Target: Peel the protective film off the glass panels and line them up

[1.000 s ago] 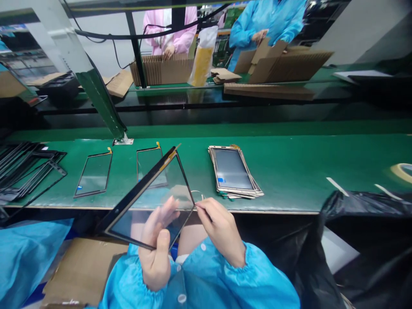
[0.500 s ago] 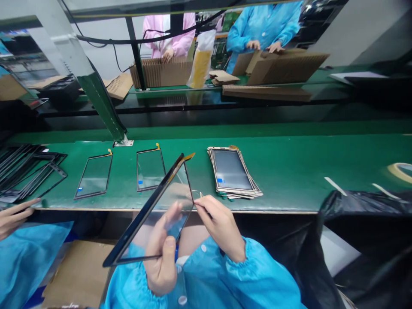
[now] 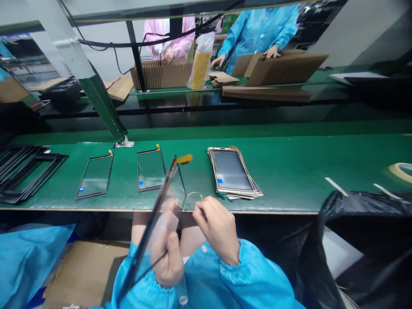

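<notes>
My left hand (image 3: pixel 169 257) is closed on the lower edge of a glass touch panel (image 3: pixel 147 234) with a black border. An orange flex tail (image 3: pixel 184 159) sticks out at its top corner. The panel stands steeply tilted, nearly edge-on, its glass in front of my fingers. Just to its right, my right hand (image 3: pixel 217 227) is pinched around a thin pale strip (image 3: pixel 195 194), which curls up above the fingertips. A stack of screen panels (image 3: pixel 233 169) lies beyond that hand. Two similar touch panels (image 3: pixel 150 169) (image 3: pixel 95 174) lie flat on the left side of the bench.
Black frames (image 3: pixel 28 171) are piled at the far left of the green bench (image 3: pixel 289 163). To the right are loose white strips (image 3: pixel 336 186), a tape roll (image 3: pixel 402 171) and a black plastic bag (image 3: pixel 347 214). A post (image 3: pixel 103 103) rises behind. Two people handle cardboard dividers across the bench.
The panel has swung more upright and edge-on in my left hand. My right hand has come slightly away from its edge with the strip. The neighbour's hand at left has left view.
</notes>
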The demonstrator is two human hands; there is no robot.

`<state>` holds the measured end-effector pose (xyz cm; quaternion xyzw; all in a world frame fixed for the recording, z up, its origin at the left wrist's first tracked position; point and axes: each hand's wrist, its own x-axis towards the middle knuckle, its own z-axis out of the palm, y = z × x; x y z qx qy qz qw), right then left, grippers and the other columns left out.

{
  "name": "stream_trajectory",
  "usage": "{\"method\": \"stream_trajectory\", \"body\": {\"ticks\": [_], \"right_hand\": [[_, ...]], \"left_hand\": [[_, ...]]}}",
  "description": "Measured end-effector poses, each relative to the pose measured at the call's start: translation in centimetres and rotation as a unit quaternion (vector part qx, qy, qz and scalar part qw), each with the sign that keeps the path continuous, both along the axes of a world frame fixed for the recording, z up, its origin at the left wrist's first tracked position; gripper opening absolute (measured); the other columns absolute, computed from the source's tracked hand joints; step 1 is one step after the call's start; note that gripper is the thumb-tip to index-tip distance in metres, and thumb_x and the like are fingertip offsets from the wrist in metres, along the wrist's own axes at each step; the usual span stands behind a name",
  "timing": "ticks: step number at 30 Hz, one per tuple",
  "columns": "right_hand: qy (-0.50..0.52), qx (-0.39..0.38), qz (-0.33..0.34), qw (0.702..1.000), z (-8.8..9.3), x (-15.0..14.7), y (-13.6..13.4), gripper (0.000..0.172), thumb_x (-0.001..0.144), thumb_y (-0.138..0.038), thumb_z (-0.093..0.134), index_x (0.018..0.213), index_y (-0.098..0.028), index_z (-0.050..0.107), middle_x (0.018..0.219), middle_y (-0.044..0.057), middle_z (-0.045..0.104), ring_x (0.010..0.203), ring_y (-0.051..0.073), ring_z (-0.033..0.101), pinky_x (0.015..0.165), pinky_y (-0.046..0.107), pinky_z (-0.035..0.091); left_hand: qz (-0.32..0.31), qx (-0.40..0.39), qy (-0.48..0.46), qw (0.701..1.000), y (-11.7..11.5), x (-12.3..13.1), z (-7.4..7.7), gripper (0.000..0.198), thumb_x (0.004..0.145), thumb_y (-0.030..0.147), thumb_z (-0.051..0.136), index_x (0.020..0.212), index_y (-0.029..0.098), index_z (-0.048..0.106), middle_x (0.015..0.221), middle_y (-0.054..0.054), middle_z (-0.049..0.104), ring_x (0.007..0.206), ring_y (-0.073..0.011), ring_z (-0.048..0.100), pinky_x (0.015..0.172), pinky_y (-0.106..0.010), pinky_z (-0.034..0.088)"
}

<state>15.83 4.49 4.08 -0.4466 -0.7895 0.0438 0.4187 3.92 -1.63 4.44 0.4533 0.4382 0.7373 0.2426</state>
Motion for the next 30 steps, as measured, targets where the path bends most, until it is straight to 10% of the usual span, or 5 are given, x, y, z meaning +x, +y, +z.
{"method": "stream_trajectory", "body": {"ticks": [12,17,22,30], "right_hand": [[0.267,-0.256,0.113,0.922,-1.6,0.9,2.2,0.003,0.090,-0.023,0.056,0.087,-0.021,0.057,0.082,0.000,0.059,0.074,0.015,0.059,0.069,0.025,0.047],[0.189,-0.198,0.112,0.955,-1.4,2.1,2.6,0.011,0.094,-0.022,0.052,0.084,-0.021,0.055,0.082,0.002,0.058,0.076,0.016,0.057,0.070,0.027,0.045],[0.051,-0.072,-0.029,0.996,-0.4,3.6,2.3,0.019,0.099,-0.024,0.042,0.091,-0.020,0.059,0.084,0.006,0.059,0.081,0.021,0.057,0.076,0.034,0.042],[0.232,-0.173,0.122,0.949,0.7,1.5,0.7,0.008,0.093,-0.017,0.055,0.086,-0.021,0.056,0.082,0.000,0.057,0.074,0.014,0.056,0.068,0.025,0.045]], "left_hand": [[0.018,0.009,-0.064,0.998,1.2,-0.4,2.4,0.040,0.092,0.021,0.053,0.125,0.041,0.060,0.122,0.003,0.069,0.107,-0.0258,0.069,0.079,-0.039,0.065],[0.045,0.008,-0.059,0.997,1.0,-0.3,2.7,0.043,0.089,0.019,0.054,0.123,0.043,0.062,0.118,0.004,0.071,0.104,-0.0290,0.069,0.075,-0.043,0.067],[0.055,0.012,-0.063,0.996,0.9,-0.5,3.1,0.044,0.088,0.018,0.053,0.123,0.044,0.062,0.118,0.005,0.070,0.105,-0.0279,0.069,0.076,-0.041,0.067],[0.038,0.025,-0.071,0.996,0.3,-0.4,3.5,0.042,0.091,0.018,0.052,0.124,0.040,0.062,0.120,0.003,0.070,0.104,-0.0269,0.069,0.077,-0.039,0.066]]}}
